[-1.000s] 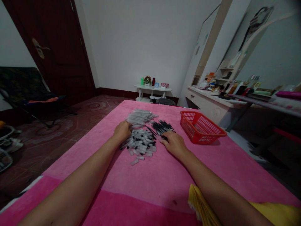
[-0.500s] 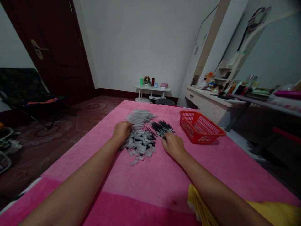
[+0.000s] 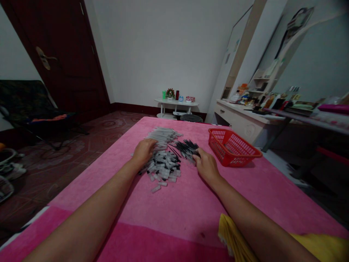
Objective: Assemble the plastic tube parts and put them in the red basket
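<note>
My left hand (image 3: 145,152) rests at the near left edge of a stack of clear pen barrels (image 3: 163,134), its fingers curled together. What its fingertips hold, if anything, is hidden. Just below lies a heap of pen caps (image 3: 165,165), whitish and clear with black parts. My right hand (image 3: 206,163) is at the right side of a pile of thin black pen refills (image 3: 187,147). Its thumb and forefinger close round a dark end that looks like a refill, partly covered by the fingers.
A red plastic basket (image 3: 231,147) stands right of the piles on the pink cloth (image 3: 163,214). Yellow fabric (image 3: 234,236) lies under my right forearm. Beyond the cloth are a round stool (image 3: 191,118), a low white table (image 3: 177,102) and a cluttered dressing table (image 3: 240,116).
My right hand has shifted a little right and away from me along the refills, the dark piece moving with its fingertips. My left hand has edged slightly right over the barrels.
</note>
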Action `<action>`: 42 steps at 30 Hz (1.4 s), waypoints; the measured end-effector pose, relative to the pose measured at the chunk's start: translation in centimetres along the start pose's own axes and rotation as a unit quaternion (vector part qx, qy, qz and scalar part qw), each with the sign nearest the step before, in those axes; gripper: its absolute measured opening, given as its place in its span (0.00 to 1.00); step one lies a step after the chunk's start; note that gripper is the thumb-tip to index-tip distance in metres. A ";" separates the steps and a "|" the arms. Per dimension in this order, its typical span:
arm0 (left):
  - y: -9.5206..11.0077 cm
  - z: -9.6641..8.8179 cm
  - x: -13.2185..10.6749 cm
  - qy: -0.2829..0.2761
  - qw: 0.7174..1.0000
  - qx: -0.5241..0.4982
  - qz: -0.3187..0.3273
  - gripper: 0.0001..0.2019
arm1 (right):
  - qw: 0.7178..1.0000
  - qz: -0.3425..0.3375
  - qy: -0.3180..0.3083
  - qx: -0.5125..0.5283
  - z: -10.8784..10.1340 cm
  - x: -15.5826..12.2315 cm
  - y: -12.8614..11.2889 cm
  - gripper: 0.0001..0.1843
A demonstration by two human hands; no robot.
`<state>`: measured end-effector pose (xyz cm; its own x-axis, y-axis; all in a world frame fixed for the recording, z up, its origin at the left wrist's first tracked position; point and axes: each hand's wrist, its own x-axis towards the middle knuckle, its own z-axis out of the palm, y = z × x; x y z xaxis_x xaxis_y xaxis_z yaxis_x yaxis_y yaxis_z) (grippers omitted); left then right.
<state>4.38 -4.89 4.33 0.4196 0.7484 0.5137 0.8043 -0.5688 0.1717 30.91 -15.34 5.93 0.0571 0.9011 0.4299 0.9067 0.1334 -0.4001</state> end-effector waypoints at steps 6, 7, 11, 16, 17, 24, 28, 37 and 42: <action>0.7 -0.4 0.0 -0.007 1.000 -0.002 0.007 0.16 | 0.999 0.005 -0.013 -0.035 -0.2 0.0 -0.2 0.08; 0.8 -0.5 0.0 -0.006 1.000 -0.003 0.006 0.16 | 0.999 0.005 -0.016 -0.043 -0.3 0.0 -0.1 0.08; 0.7 -0.6 -0.1 -0.001 1.000 -0.006 0.006 0.16 | 0.998 -0.005 -0.017 -0.066 -0.3 0.0 0.0 0.08; 0.5 -0.5 -0.2 0.000 1.000 0.002 0.010 0.15 | 0.997 -0.003 -0.016 -0.069 -0.3 0.0 0.1 0.08; 0.5 -0.4 -0.2 -0.003 1.000 0.005 0.009 0.15 | 0.998 -0.004 -0.015 -0.069 -0.2 0.0 0.2 0.08; 0.5 -0.5 -0.2 -0.018 1.000 0.013 -0.002 0.15 | 0.997 -0.007 -0.013 -0.073 -0.1 0.1 0.3 0.08; 0.5 -0.4 -0.2 -0.017 1.000 0.022 0.005 0.15 | 0.996 -0.012 -0.019 -0.092 -0.3 0.0 0.2 0.08; 2.4 -1.9 -0.1 -0.030 0.995 0.069 0.068 0.15 | 0.985 -0.070 0.006 -0.161 -1.7 0.5 0.2 0.08; 4.0 -2.6 -0.2 -0.037 0.996 0.031 0.079 0.19 | 0.984 -0.066 0.013 -0.163 -2.1 0.7 0.1 0.10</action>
<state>6.41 -8.22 7.05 0.5718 0.6752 0.4660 0.7490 -0.6615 0.0393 31.87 -15.56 7.88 -0.0636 0.8732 0.4832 0.9927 0.1053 -0.0596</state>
